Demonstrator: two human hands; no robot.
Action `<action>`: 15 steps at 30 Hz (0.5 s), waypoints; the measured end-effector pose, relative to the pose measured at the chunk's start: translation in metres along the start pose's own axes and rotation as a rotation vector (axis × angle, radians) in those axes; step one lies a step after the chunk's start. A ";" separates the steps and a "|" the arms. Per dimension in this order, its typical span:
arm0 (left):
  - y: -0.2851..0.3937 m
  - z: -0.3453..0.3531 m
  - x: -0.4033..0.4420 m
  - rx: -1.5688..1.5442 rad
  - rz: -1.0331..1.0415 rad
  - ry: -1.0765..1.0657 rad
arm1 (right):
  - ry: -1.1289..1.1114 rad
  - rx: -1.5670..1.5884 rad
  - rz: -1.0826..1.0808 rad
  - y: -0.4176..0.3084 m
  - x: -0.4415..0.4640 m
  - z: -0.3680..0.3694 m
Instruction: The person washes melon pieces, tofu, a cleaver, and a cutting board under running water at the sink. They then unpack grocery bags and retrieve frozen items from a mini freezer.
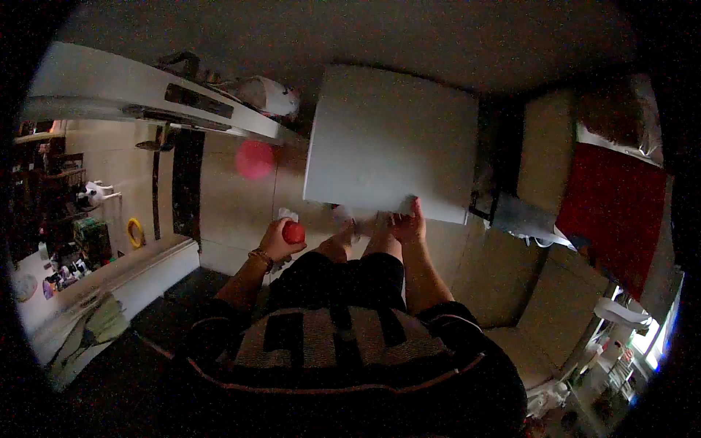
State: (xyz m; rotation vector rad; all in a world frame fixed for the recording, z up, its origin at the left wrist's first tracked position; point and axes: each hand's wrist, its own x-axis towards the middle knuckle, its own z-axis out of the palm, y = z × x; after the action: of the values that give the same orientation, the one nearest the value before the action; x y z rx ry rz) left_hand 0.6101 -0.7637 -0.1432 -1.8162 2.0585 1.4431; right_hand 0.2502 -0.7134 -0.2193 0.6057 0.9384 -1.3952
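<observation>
My left hand is wrapped round a small red object, with something whitish showing just beyond the fingers. To the right, my right hand is at the near edge of a large pale grey flat-topped piece. Its thumb points up over the edge and the fingers are curled at or under it; whether they grip it is hard to tell in the dim light.
A pink round thing is on the left, above the tiled floor. A white cylindrical object lies at the back left. Red cloth hangs at the right. A yellow ring is at the far left.
</observation>
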 end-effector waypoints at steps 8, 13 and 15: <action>-0.004 0.001 0.011 0.097 0.173 0.037 | -0.180 -0.035 -0.152 -0.002 0.048 -0.046; 0.029 -0.011 0.020 0.181 0.208 0.070 | -0.015 0.088 0.025 -0.013 -0.012 0.025; 0.033 -0.010 0.022 0.157 0.185 0.051 | 0.017 0.076 0.046 -0.013 -0.014 0.017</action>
State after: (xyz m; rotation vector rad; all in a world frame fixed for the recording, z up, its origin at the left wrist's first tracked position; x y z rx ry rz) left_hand 0.5819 -0.7908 -0.1308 -1.6589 2.3456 1.2413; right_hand 0.2414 -0.7217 -0.1961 0.6935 0.8829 -1.3916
